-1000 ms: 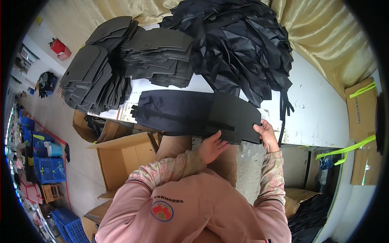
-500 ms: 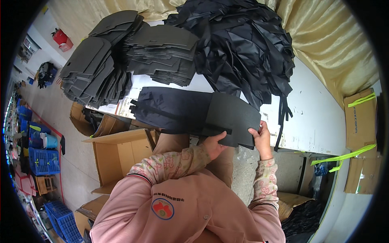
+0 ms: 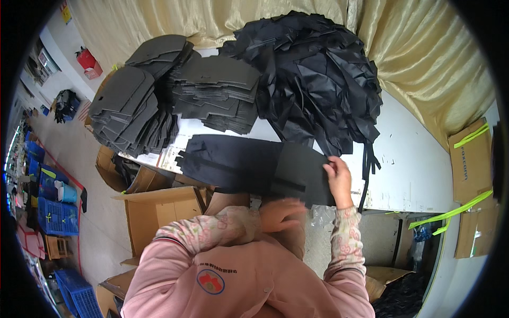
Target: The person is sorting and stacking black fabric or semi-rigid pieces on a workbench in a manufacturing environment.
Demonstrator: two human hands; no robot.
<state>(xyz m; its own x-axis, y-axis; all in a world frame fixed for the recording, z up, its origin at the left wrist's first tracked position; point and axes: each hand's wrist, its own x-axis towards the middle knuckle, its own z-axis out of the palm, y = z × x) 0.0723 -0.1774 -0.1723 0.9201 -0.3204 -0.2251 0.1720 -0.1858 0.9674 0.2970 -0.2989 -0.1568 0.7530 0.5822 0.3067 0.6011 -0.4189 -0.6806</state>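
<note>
I have gold curtains [image 3: 419,74] draped along the top and upper right of the frame. At the right edge I see brown cartons [image 3: 472,164], one above the other, with lime-green straps [image 3: 466,204] across them. In the upper left I make out a red object [image 3: 86,61], too small to identify. Down the left side I get blue crates [image 3: 57,216], a light-blue bucket [image 3: 66,192] and a red floor line [image 3: 79,244]. An open cardboard box [image 3: 159,209] stands left of lower centre.
</note>
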